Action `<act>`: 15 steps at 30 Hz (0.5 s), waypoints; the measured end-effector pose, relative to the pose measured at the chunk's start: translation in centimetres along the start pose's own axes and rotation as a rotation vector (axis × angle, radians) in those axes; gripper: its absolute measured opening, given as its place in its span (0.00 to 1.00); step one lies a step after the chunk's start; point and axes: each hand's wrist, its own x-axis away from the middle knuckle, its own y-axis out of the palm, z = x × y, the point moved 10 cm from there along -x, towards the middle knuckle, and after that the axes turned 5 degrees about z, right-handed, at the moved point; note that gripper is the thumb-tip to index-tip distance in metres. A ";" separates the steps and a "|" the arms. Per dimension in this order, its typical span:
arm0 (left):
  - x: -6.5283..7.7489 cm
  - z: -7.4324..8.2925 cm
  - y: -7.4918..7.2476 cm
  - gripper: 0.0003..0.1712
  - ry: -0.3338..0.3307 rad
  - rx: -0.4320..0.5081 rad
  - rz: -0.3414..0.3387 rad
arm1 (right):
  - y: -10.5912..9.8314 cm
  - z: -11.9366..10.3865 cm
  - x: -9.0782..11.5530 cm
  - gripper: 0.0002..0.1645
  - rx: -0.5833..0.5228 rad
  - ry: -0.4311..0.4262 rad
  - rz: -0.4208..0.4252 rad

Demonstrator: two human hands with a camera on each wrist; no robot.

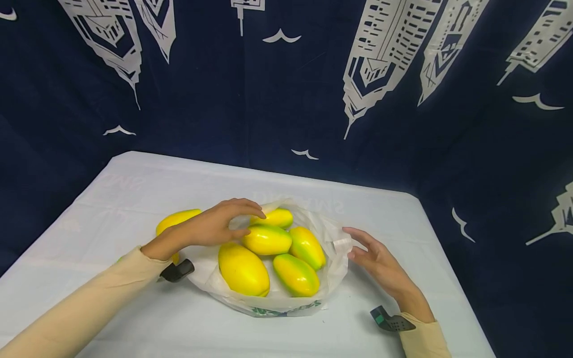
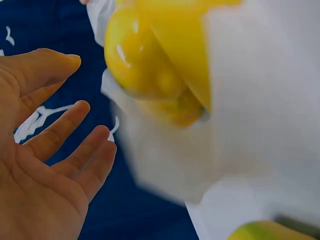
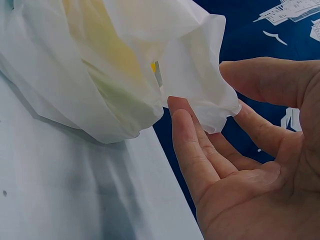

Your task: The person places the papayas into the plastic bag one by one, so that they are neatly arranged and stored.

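Observation:
A white plastic bag (image 1: 335, 278) lies opened out on the table, with several glossy, oval yellow-green fruits (image 1: 295, 275), mango- or papaya-like, inside. My left hand (image 1: 224, 221) hovers over the bag's left side, fingers apart and gently bent, close to the fruits at the back. In the left wrist view its palm shows bare, beside the bag and the yellow fruits (image 2: 145, 55). At the bag's right edge is my right hand (image 1: 380, 263), its thumb and fingers loosely spread. The right wrist view has its fingertips touching the crumpled bag edge (image 3: 200, 75), thumb and fingers apart.
Another yellow fruit (image 1: 179, 217) lies outside the bag on the left, partly covered by my left forearm. A white cloth covers the table (image 1: 380, 209). Behind it hangs a dark blue curtain (image 1: 201, 99) with white building prints.

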 end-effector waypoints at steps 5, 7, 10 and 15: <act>1.2 -1.1 -1.9 0.24 -0.072 0.016 0.048 | 0.0 0.0 0.0 0.37 -0.002 0.002 -0.003; 1.7 -1.6 -2.5 0.24 -0.100 0.015 0.058 | 0.0 0.1 0.0 0.37 -0.004 0.003 -0.003; 2.6 -2.4 -3.4 0.25 -0.137 0.013 0.066 | 0.0 0.1 -0.1 0.37 -0.004 0.002 -0.003; 4.2 -4.0 -4.4 0.24 -0.196 -0.027 0.077 | 0.0 0.1 -0.1 0.37 0.008 0.006 0.003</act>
